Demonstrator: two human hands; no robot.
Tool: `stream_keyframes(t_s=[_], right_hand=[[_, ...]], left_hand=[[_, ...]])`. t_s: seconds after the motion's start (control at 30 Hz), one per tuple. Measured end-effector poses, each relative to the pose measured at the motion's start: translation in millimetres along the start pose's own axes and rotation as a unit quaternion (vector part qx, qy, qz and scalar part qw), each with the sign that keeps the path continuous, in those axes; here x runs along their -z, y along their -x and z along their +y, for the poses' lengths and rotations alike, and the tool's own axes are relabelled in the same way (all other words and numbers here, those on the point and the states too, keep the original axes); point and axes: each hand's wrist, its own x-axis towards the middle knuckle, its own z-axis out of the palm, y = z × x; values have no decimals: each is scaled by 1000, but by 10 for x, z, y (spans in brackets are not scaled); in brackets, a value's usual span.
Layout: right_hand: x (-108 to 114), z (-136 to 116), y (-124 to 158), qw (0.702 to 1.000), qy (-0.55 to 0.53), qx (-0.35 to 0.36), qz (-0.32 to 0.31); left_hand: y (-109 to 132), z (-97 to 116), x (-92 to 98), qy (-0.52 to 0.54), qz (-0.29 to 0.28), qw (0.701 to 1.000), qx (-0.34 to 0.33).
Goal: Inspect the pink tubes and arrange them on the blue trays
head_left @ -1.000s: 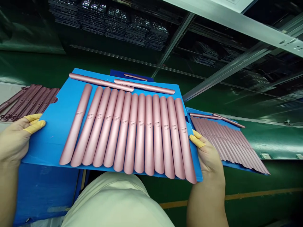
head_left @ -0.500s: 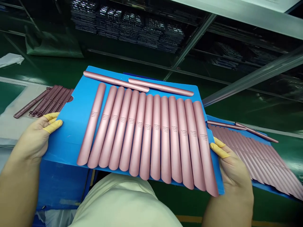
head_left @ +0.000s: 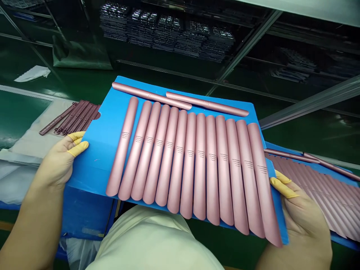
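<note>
L hand [head_left: 63, 161] at 9 o'clock, R hand [head_left: 305, 219] at 4 o'clock, fingers grasping edges of blue plastic board [head_left: 92, 150], yellow finger cots [head_left: 78, 149] on; pink metal tubes [head_left: 188, 165] lie centred on it, even two-sided grip keeps them steady.

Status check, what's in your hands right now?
Left hand and right hand gripping blue plastic sheet by its sides. Rose-pink metal tubes in rows on it. Second blue sheet beyond right hand.

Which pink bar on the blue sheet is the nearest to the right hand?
The last wide bar at the row's right end, beside the right hand; all others lie further left.
</note>
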Motion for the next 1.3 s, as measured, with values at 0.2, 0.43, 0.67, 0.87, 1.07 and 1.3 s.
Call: stream_keyframes(t_s=[0.2, 0.43, 0.67, 0.87, 1.07, 1.3], right_hand=[[11, 82, 2, 999, -16, -24, 42], [121, 218, -97, 999, -13, -19, 34], [192, 418, -207, 999, -22, 6, 24], [227, 611, -275, 999, -31, 30, -21], [267, 840, -507, 998, -14, 60, -24], [387, 1084, -897, 998, 33, 43, -44]], left_hand=[[40, 25, -69, 10, -26, 1000, 2], [29, -36, -127, 13, -52, 999, -6], [61, -121, -159, -5, -58, 998, 9], [61, -276, -115, -6, -69, 998, 9], [72, -436, -199, -1, -66, 998, 5], [119, -553, -338, 5, -92, 996, 22]])
